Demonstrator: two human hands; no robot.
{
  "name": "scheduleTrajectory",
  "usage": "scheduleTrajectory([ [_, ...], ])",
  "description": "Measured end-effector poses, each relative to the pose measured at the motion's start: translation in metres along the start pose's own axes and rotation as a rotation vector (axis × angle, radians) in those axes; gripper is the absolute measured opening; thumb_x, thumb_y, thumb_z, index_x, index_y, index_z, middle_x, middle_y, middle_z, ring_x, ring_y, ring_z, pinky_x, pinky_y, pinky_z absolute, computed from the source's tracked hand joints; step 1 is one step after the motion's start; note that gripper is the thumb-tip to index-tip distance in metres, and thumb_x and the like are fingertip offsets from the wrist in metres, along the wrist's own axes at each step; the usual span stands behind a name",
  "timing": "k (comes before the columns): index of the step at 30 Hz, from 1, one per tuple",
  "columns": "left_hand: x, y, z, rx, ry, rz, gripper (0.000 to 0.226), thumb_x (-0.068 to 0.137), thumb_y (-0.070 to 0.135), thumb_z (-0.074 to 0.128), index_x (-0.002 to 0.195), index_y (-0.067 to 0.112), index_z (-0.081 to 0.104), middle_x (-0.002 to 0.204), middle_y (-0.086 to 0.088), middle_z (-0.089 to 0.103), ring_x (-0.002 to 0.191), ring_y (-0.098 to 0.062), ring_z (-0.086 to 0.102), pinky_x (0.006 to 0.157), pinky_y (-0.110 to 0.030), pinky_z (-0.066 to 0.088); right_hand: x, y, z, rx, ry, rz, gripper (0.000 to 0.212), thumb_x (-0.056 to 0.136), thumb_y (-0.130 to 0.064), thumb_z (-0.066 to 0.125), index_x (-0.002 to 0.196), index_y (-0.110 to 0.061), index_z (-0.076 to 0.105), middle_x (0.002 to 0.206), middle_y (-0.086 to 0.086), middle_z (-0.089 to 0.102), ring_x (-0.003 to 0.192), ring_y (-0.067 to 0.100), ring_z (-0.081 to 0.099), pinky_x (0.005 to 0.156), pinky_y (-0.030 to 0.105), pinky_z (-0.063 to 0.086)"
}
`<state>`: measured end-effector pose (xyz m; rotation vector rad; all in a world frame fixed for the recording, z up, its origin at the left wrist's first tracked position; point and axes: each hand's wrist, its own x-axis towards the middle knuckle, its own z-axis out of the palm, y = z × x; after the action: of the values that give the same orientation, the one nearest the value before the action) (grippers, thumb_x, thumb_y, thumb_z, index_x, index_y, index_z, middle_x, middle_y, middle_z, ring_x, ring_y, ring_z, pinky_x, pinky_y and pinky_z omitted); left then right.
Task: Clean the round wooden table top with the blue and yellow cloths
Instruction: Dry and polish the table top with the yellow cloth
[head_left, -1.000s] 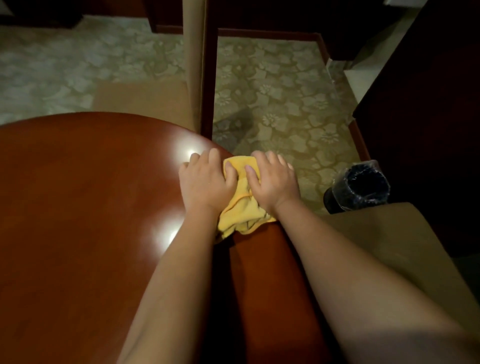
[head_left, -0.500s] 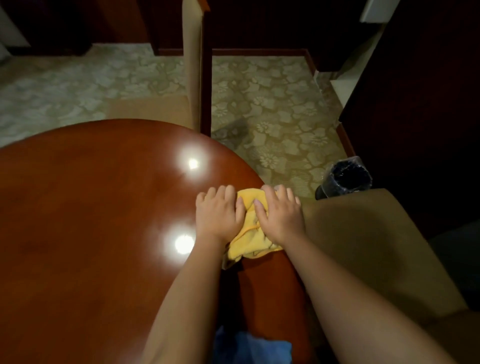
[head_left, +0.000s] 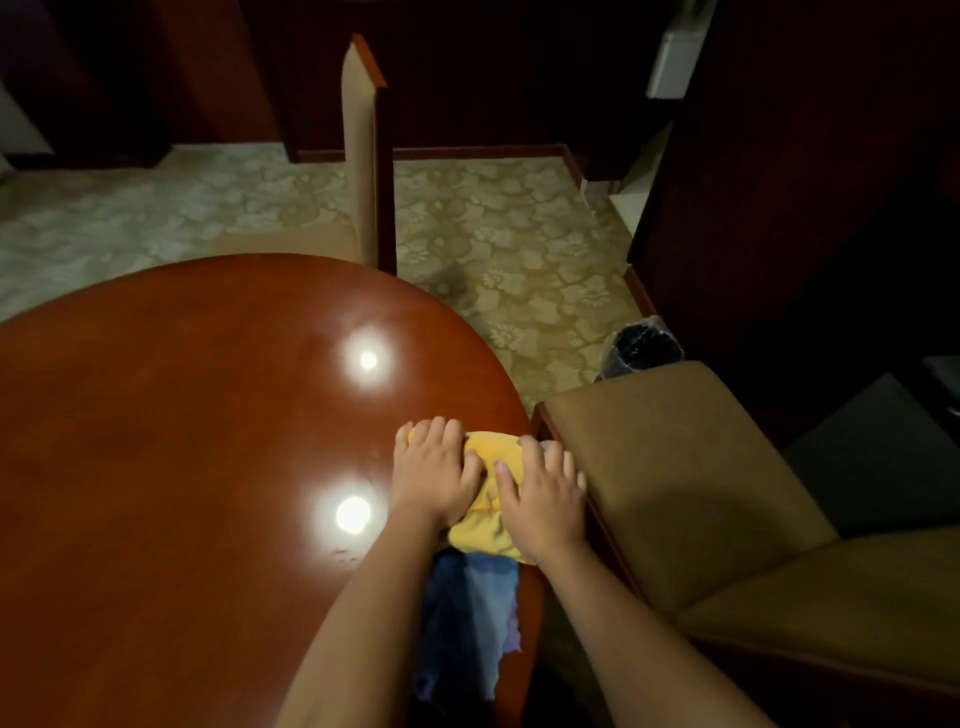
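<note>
You pressed both hands, left (head_left: 434, 475) and right (head_left: 540, 496), flat on the yellow cloth (head_left: 485, 535), fingers straight; soft, likely to bunch, best held spread.

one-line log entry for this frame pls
phase: wiping | left hand: pressing yellow cloth | right hand: pressing same cloth | blue cloth: idle by near edge | round wooden table top: glossy
</note>
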<state>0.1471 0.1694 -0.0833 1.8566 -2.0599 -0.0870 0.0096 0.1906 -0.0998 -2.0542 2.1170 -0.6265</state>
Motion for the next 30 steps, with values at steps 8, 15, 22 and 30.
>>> scheduleTrajectory([
  [8, 0.019, -0.012, 0.021, -0.060, 0.142, 0.045, 0.026, 0.085, 0.034, 0.035, 0.076, 0.012, 0.048, 0.073, -0.003, 0.048, 0.071, -0.027, 0.045, 0.073, -0.039, 0.032, 0.019, 0.000, 0.015, -0.053, 0.114, 0.005, 0.043, 0.084, -0.048, 0.038, 0.099, -0.017, 0.062, 0.090, 0.008, 0.062, 0.081, 0.028, 0.058, 0.067, 0.040, 0.048],
  [15, 0.049, -0.016, 0.026, -0.031, 0.173, -0.025, 0.027, 0.085, 0.035, 0.036, 0.074, 0.013, 0.048, 0.071, -0.003, 0.051, 0.069, -0.027, 0.048, 0.070, -0.039, 0.039, 0.065, 0.002, 0.027, 0.004, 0.086, -0.056, 0.043, 0.084, -0.048, 0.038, 0.101, -0.017, 0.062, 0.091, 0.007, 0.061, 0.084, 0.028, 0.057, 0.068, 0.041, 0.047],
  [22, 0.108, -0.033, 0.039, 0.029, 0.233, -0.071, 0.026, 0.082, 0.031, 0.038, 0.073, 0.011, 0.051, 0.071, -0.007, 0.053, 0.069, -0.030, 0.050, 0.068, -0.041, 0.040, 0.131, -0.008, 0.047, 0.017, 0.096, -0.092, 0.044, 0.085, -0.047, 0.037, 0.100, -0.015, 0.063, 0.089, 0.007, 0.061, 0.084, 0.029, 0.056, 0.069, 0.041, 0.047],
  [30, 0.189, -0.057, 0.051, 0.047, 0.223, -0.125, 0.029, 0.083, 0.029, 0.031, 0.078, 0.011, 0.053, 0.074, -0.010, 0.057, 0.073, -0.032, 0.053, 0.071, -0.042, 0.042, 0.216, -0.024, 0.071, 0.040, 0.067, -0.081, 0.049, 0.087, -0.047, 0.030, 0.102, -0.013, 0.062, 0.092, 0.009, 0.062, 0.088, 0.030, 0.057, 0.071, 0.041, 0.046],
])
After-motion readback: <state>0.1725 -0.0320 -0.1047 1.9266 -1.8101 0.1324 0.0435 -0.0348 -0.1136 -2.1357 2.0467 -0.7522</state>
